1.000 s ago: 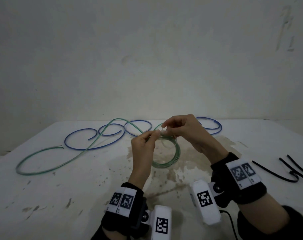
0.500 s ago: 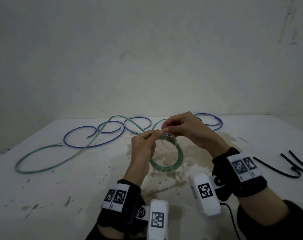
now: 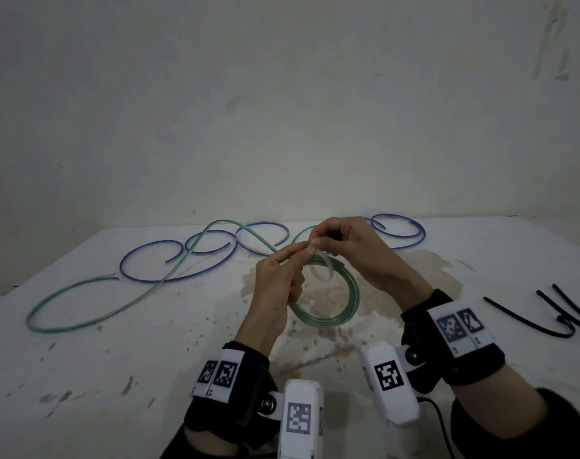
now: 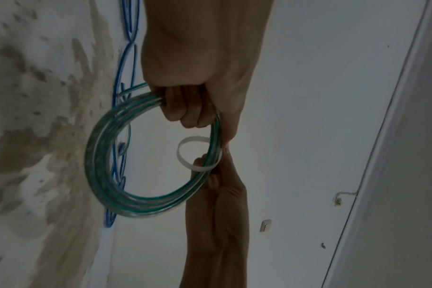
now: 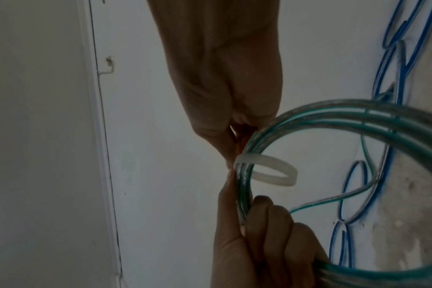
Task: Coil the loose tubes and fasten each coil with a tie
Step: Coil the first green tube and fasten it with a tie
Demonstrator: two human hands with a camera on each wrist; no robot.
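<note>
At frame centre, the left hand grips the green coil, held above the table. The right hand pinches the white tie looped round the coil's top. Blue tube lies upper left.

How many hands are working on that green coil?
2. The left hand grips the green coil at its side; the right hand pinches the white tie looped round it.

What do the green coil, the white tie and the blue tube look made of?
Green coil: probably soft translucent plastic; light shows through it.
White tie: likely smooth, matte, milky plastic strip holding a springy loop.
Blue tube: seemingly glossy flexible plastic lying in loose curves.
</note>
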